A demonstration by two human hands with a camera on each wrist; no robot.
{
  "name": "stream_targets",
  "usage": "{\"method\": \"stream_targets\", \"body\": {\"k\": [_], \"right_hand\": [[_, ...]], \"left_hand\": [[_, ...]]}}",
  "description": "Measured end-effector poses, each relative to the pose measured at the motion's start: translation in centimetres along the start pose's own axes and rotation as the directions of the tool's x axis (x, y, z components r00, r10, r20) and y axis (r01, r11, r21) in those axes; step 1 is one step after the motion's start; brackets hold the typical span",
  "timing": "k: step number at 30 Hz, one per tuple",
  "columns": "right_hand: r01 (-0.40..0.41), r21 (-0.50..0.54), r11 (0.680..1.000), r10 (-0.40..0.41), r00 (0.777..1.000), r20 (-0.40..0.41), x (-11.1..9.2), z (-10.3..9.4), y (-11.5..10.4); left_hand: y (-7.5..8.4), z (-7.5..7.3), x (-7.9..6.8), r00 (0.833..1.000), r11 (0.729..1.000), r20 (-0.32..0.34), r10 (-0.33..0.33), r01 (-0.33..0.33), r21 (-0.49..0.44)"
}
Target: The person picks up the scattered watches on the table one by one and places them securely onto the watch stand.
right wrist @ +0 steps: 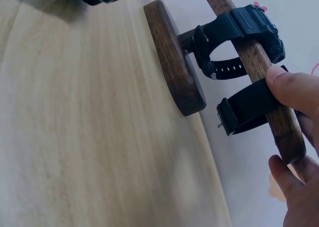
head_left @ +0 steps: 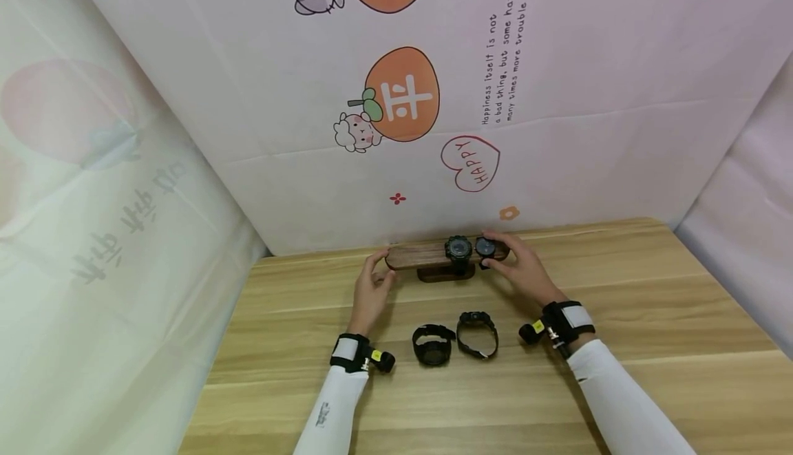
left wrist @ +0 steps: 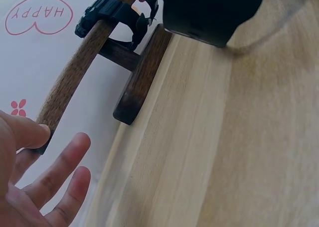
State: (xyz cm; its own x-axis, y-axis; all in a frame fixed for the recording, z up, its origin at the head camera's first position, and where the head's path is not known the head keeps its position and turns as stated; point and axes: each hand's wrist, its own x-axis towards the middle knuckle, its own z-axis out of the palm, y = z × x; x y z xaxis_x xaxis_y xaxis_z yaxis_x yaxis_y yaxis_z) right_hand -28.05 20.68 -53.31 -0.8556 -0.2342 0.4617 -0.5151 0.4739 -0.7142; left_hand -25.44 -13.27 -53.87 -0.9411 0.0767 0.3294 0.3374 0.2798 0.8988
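Note:
A dark wooden watch stand (head_left: 416, 256) stands at the back of the table, its long bar held up over a short base. Two black watches hang round the bar: a chunky one (head_left: 458, 248) right of the middle and a slimmer watch (head_left: 486, 247) near the right end. My left hand (head_left: 369, 294) pinches the bar's left end between thumb and index finger, the other fingers spread. At the opposite end, my right hand (head_left: 526, 272) grips the slimmer watch on the bar, its thumb at the strap (right wrist: 254, 105) and its fingers partly hidden behind the bar.
Two more black watches lie on the wooden table (head_left: 279, 386) between my forearms: one buckled watch (head_left: 432, 353) and, to its right, another watch (head_left: 476, 318) on its side. A printed white cloth (head_left: 297, 193) hangs right behind the stand.

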Motion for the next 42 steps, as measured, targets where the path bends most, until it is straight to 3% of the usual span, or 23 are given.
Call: {"method": "stream_targets", "body": {"k": [12,19,24,30,38,42], "right_hand": [[0.031,-0.039,0.999,-0.031,0.999,-0.005,-0.2,0.0,-0.6],[0.008,-0.029,1.0,-0.008,1.0,-0.013,-0.6,-0.4,-0.6],[0.005,-0.026,1.0,-0.006,1.0,-0.016,-1.0,-0.5,-0.7],[0.028,-0.037,0.999,-0.031,0.996,-0.079,-1.7,-0.6,-0.7],[0.134,-0.101,0.986,-0.153,0.962,-0.224,-2.3,-0.9,-0.9],[0.127,-0.073,0.989,-0.138,0.977,-0.16,-2.8,-1.0,-1.9]], "left_hand": [[4.1,-0.5,-1.1,0.998,1.0,0.054,0.016,-0.016,-0.009],[4.0,-0.2,-1.5,0.999,0.999,0.03,0.031,-0.031,0.017],[4.2,0.1,-2.1,0.998,0.998,-0.05,0.028,-0.026,0.051],[5.2,0.4,-2.7,0.989,0.99,-0.108,0.097,-0.085,0.111],[6.3,1.1,-3.4,0.995,0.989,-0.038,0.095,-0.09,0.12],[5.4,1.7,-3.4,0.995,0.99,-0.017,0.093,-0.091,0.11]]}}
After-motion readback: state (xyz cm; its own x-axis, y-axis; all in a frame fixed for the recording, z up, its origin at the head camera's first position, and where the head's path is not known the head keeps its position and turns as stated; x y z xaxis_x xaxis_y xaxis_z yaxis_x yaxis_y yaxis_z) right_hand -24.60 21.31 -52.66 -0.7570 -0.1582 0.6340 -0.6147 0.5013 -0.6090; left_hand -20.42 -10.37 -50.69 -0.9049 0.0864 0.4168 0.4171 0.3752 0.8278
